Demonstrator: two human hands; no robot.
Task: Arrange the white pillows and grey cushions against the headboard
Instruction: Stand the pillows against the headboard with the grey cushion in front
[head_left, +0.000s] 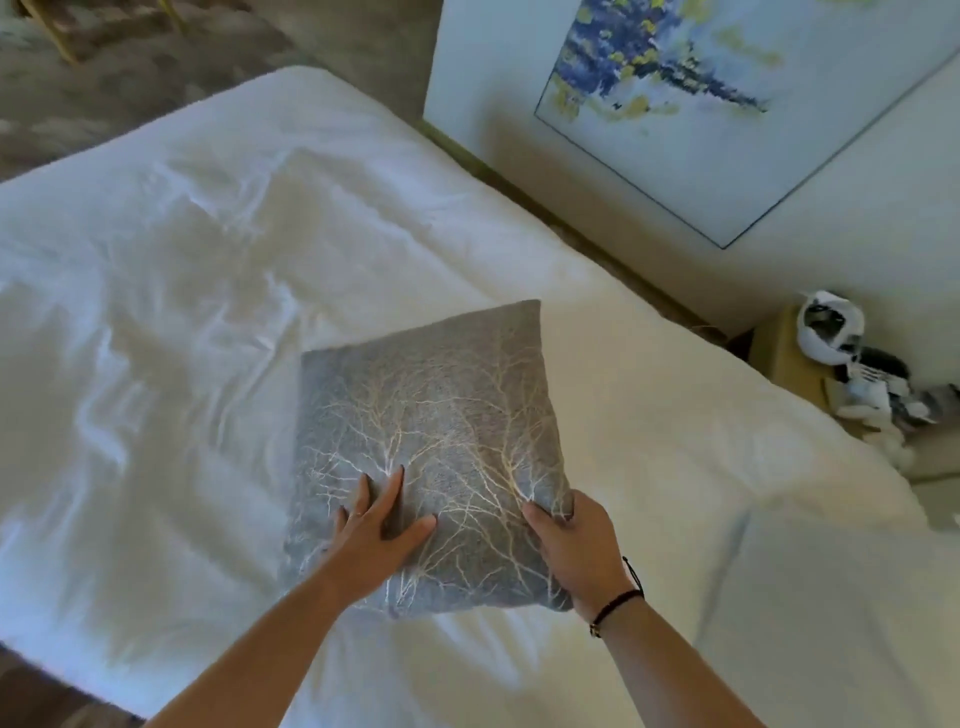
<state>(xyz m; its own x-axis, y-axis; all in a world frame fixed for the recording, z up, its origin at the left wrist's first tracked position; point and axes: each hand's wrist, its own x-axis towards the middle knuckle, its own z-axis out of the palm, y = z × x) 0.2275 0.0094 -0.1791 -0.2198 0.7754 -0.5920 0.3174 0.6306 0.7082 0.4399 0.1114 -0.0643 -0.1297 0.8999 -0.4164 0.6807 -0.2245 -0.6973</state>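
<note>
The grey cushion (426, 457) lies on the white bed (156, 312), just toward 6 o'clock of centre. The left hand (374, 530) presses on it with fingers straight and spread. The right hand (576, 551) grips its 4 o'clock edge.

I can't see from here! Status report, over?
Left hand flat on grey cushion. Right hand grips its edge. Cushion over white duvet; headboard not in view.

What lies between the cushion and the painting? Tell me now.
Head view: from the cushion, bare white bedding, then a dark strip at the bed's edge, then white wall up to the painting.
</note>
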